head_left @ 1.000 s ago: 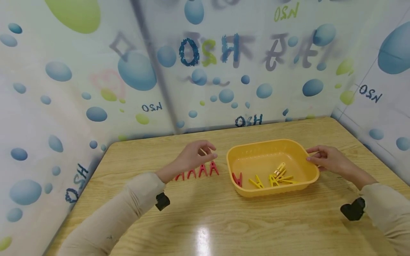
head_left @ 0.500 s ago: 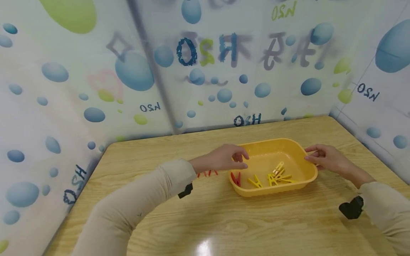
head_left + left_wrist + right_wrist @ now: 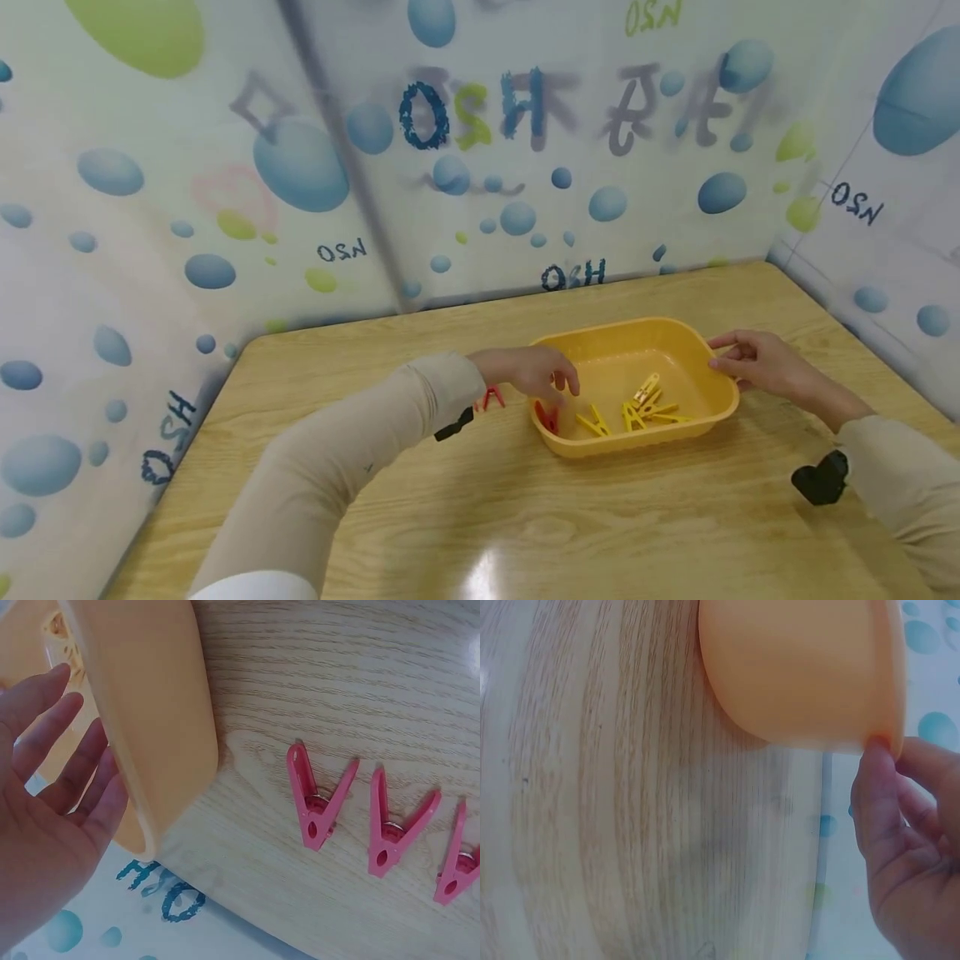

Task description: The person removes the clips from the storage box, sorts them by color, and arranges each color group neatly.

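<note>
L hand (image 3: 536,372) is over the L end of the yellow tray (image 3: 611,375), fingers loosely bent w/ gaps btwn, no clip seen in them; whether it touches the red clip (image 3: 547,419) just below, by the tray's L wall, can't tell. R hand (image 3: 761,367) pinches the rim at the tray's R end. Tray sits on R half of table (image 3: 525,517), w/ a strip of wood btwn it & the back edge, wider stretch on the near side. Yellow clips (image 3: 594,422) inside: one alone twd L, others bunched to its R; far part of tray floor is open room. Red clips (image 3: 319,799) in a row on table L of tray, apart from its wall, small gaps btwn; mostly behind L sleeve (image 3: 300,467) in head view
</note>
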{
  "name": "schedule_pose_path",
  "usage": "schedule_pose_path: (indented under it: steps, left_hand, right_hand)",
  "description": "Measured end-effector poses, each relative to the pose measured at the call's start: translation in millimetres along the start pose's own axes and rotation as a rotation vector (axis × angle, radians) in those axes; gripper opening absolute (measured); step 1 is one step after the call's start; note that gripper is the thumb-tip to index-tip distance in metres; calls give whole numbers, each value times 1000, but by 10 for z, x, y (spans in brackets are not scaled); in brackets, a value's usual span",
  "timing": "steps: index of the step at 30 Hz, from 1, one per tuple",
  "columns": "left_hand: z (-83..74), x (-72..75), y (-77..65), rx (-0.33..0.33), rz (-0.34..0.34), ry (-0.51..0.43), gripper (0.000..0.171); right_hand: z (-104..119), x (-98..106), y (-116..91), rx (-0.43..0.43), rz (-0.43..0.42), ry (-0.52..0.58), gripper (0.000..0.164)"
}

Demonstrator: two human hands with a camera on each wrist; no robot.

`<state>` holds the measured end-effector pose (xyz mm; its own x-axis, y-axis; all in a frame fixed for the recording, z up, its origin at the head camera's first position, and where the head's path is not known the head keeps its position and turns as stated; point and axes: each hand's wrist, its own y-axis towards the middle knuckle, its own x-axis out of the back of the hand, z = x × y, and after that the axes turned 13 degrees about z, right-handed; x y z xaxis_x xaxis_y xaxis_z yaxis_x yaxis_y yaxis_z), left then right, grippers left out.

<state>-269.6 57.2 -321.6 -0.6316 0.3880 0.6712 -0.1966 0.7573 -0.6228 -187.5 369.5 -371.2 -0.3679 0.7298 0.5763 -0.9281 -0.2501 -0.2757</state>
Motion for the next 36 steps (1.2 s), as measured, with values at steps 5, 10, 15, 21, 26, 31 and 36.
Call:
schedule_pose_path:
  steps: [5,10,15,21,26,31,36]
  left_hand:
    - [7,18,19,35,58,-1,25]
    - [36,1,72,72,101,-2,26]
    - [43,-20,144,95,146,14,26]
    - [52,-58,237,113,162,32,29]
    - [42,-70,258,128,147,50,29]
    - [43,-71,261,132,138,66,25]
    - [61,-71,276,118,134,79,21]
  right_hand:
    - [11,25,8,-5,7,3,54]
    - [0,23,9,-10,10,4,56]
    - [-12,12,13,-8,7,11,56]
    - [-11,0,11,3,9,27,56]
    - [-2,5,3,14,8,34,57]
    - [-6,9,5,13,6,31,56]
    - [-8,7,9,0,-1,19,56]
